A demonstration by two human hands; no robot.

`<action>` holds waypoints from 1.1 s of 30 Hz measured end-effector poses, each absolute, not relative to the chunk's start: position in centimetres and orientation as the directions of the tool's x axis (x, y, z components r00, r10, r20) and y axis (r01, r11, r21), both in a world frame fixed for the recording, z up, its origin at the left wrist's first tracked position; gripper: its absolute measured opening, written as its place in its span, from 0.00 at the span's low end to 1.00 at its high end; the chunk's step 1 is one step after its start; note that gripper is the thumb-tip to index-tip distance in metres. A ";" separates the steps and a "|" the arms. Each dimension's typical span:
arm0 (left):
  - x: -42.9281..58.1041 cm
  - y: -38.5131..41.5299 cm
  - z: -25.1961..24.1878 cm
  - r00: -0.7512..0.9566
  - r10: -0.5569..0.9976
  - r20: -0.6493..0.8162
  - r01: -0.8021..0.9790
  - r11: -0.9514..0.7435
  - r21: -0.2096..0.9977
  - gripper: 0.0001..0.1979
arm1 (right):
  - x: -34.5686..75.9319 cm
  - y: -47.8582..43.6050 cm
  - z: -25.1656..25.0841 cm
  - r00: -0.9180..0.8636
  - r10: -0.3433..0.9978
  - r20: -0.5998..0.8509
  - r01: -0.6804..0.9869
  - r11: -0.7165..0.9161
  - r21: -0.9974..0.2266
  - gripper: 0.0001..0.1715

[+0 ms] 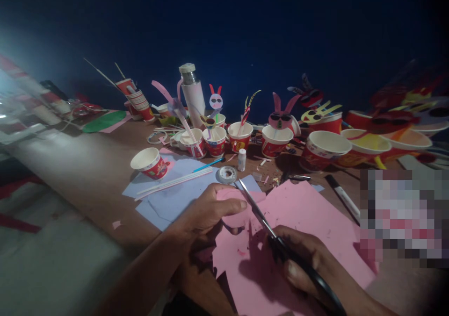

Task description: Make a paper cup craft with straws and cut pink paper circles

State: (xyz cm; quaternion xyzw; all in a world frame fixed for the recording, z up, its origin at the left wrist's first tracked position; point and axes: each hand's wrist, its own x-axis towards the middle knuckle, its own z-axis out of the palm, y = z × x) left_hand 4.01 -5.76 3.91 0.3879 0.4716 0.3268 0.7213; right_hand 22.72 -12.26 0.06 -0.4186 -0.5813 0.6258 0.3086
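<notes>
A small pink paper cutout [229, 195] is pinched between the thumb and fingers of my left hand [206, 211]; some of it is hidden by them. My right hand [312, 255] grips black-handled scissors [261, 217], whose metal blades point up and left, right beside the cutout. I cannot tell whether the blades touch it. Beneath both hands lies a large pink paper sheet [294, 213] with an uneven left edge and dark specks. A roll of clear tape [228, 174] and a small white bottle [242, 160] stand just beyond the blade tips.
Blue-grey paper [175, 199] lies left, bearing white sticks [175, 183] and a blue pen [209, 165]. An empty red paper cup [149, 162] stands there. Behind, several cups hold paper animal faces, such as a pink rabbit [279, 118]. A thermos [192, 96] and a marker [342, 198] are also around.
</notes>
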 end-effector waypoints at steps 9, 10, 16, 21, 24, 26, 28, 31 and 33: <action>3.9 -5.7 4.5 0.325 0.819 -0.474 -0.068 0.520 0.852 0.10 | 22.7 -12.3 0.1 -0.449 0.877 -0.172 0.087 -0.149 -0.985 0.25; 3.9 -5.7 4.6 0.325 0.817 -0.476 -0.061 0.521 0.852 0.10 | 22.6 -12.3 0.1 -0.452 0.875 -0.177 0.081 -0.157 -0.984 0.25; 3.9 -5.7 4.6 0.353 0.818 -0.454 -0.109 0.518 0.848 0.08 | 22.7 -12.3 0.0 -0.458 0.867 -0.195 0.095 -0.171 -0.981 0.23; 3.8 -5.6 4.0 0.362 0.828 -0.427 -0.136 0.501 0.855 0.07 | 22.9 -12.3 -0.1 -0.447 0.872 -0.200 0.138 -0.154 -0.978 0.19; 3.4 -5.5 4.0 0.371 0.827 -0.422 -0.090 0.484 0.870 0.06 | 23.1 -12.2 -0.2 -0.460 0.867 -0.191 0.156 -0.133 -0.979 0.18; 3.2 -5.4 4.0 0.365 0.825 -0.432 -0.057 0.483 0.874 0.05 | 23.2 -12.2 -0.3 -0.465 0.863 -0.198 0.162 -0.137 -0.977 0.17; 3.1 -5.3 3.9 0.358 0.828 -0.431 -0.051 0.478 0.877 0.04 | 23.1 -12.2 -0.4 -0.459 0.861 -0.217 0.167 -0.156 -0.973 0.17; 3.0 -5.2 3.4 0.374 0.837 -0.400 -0.064 0.454 0.889 0.05 | 23.0 -12.2 -0.3 -0.434 0.873 -0.224 0.158 -0.171 -0.973 0.17; 3.1 -5.1 3.2 0.408 0.832 -0.376 -0.065 0.437 0.897 0.06 | 23.0 -12.2 -0.2 -0.415 0.887 -0.201 0.128 -0.162 -0.978 0.19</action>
